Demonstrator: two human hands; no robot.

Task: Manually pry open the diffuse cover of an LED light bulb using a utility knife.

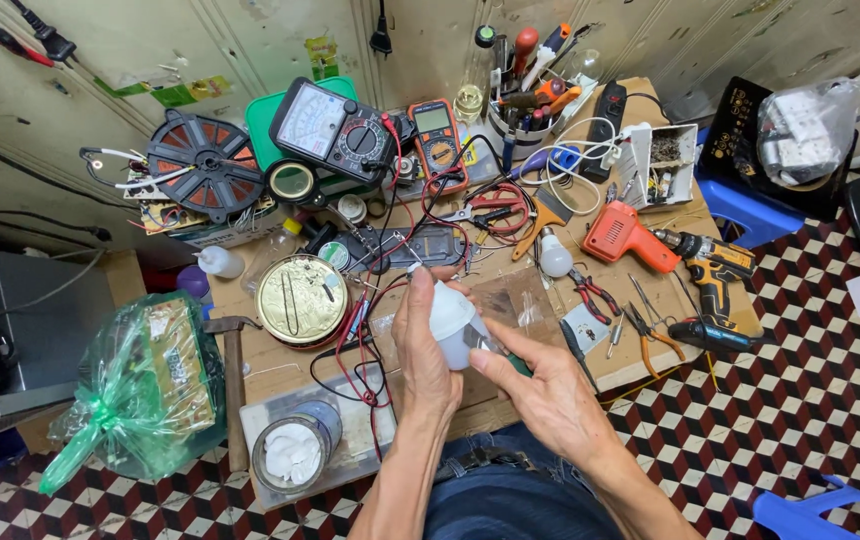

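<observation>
A round gold tin (pixel 302 300) lies at the left of the crowded workbench (pixel 640 365). Above the bench's near edge, the left hand (pixel 425 350) wraps a white bulb housing (pixel 450 322) to steady it, while the right hand (pixel 540 385) pinches a green-handled tool (pixel 510 360) against its base; pliers (pixel 650 335) lie right.

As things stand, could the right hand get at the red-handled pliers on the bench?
Probably not at once: the right hand is shut on a green-handled tool pressed to the white bulb. The pliers lie just beyond it, uncovered, so the path looks free once that tool is put down.
</observation>
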